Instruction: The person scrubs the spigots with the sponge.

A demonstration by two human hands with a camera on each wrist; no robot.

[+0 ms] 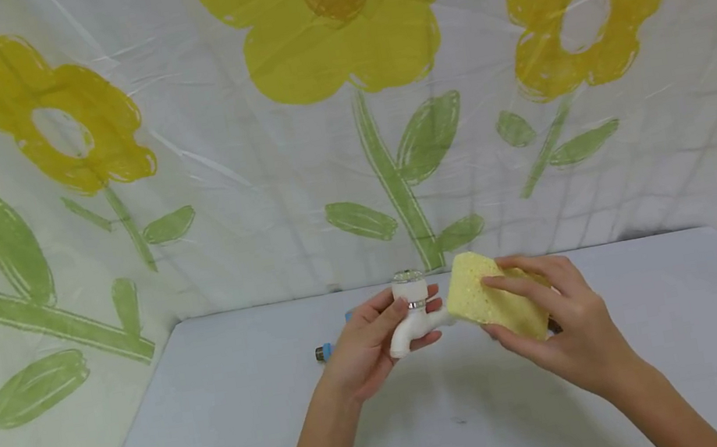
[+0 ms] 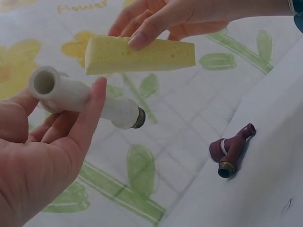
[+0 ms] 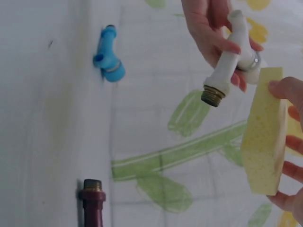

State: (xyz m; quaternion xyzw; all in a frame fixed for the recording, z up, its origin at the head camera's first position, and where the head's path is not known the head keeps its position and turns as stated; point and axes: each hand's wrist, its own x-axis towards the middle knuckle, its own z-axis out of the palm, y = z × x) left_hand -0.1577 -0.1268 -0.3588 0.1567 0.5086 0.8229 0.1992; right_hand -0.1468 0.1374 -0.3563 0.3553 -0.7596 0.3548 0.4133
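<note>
A white plastic faucet (image 1: 415, 314) with a clear-topped knob is gripped in my left hand (image 1: 378, 339), thumb across its body and spout pointing down. Its threaded brass end (image 3: 213, 95) shows in the right wrist view. My right hand (image 1: 569, 315) holds a thick yellow sponge (image 1: 484, 296) between thumb and fingers, just right of the faucet. From the head, the sponge overlaps the end of the faucet's pipe; in the left wrist view the sponge (image 2: 142, 56) is held above the faucet (image 2: 80, 97), with a gap showing between them.
On the white table (image 1: 234, 418), a blue faucet (image 3: 109, 56) lies behind my left hand. A dark red faucet (image 2: 233, 150) lies on the other side, mostly hidden by my right hand from the head. A flower-printed curtain (image 1: 240, 196) rises behind the table's far edge.
</note>
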